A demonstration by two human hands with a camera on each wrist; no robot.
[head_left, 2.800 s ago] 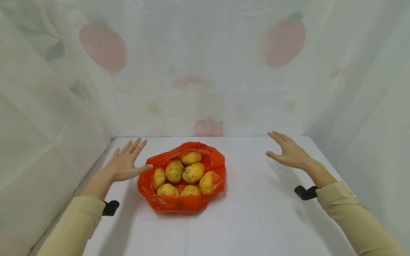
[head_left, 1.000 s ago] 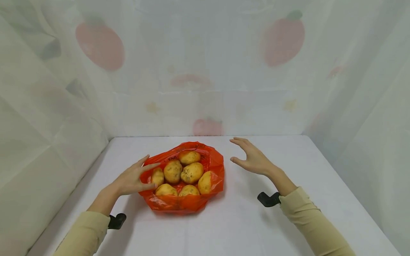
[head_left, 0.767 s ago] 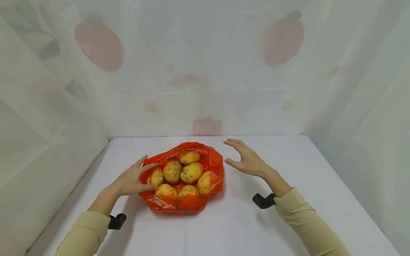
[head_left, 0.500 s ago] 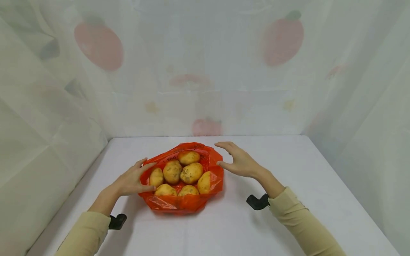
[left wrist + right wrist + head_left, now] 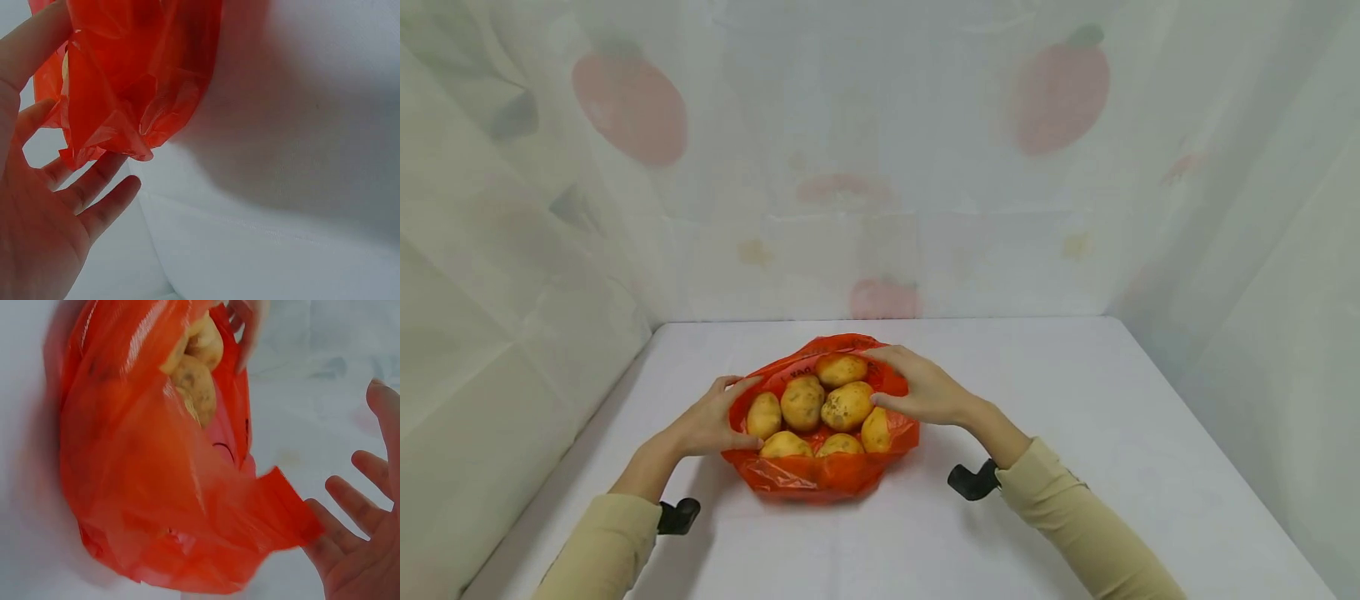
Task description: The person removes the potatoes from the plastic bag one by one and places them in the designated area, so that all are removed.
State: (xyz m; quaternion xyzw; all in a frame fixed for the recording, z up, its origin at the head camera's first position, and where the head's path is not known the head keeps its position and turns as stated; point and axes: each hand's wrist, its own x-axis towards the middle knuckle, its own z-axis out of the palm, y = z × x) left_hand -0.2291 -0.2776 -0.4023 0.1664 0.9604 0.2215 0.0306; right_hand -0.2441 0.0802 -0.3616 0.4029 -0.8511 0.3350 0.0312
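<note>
**Red bag (image 5: 808, 479) of potatoes (image 5: 847, 406) on a white table (image 5: 887, 550), a hand at either side**

The red bag rests on the table with its mouth upward and its rim spread; seven potatoes are visible inside it. Dark lettering shows on the inner face of its far wall. The left hand (image 5: 703, 421) is at the bag's left rim, fingers spread and slightly bent. In the left wrist view, a fold of plastic lies against these fingers; they are not closed round it. The right hand (image 5: 925, 392) reaches over the bag's right rim, fingers extended and apart, holding nothing. A corner of the bag meets the fingers in the right wrist view, but whether they touch cannot be told. Nearer the viewer than the bag, beige sleeves (image 5: 598, 542) cover both forearms, and a black bracket (image 5: 973, 481) projects from each wrist. Beyond the bag hangs a pale curtain (image 5: 940, 108) printed with red fruit (image 5: 631, 108).
</note>
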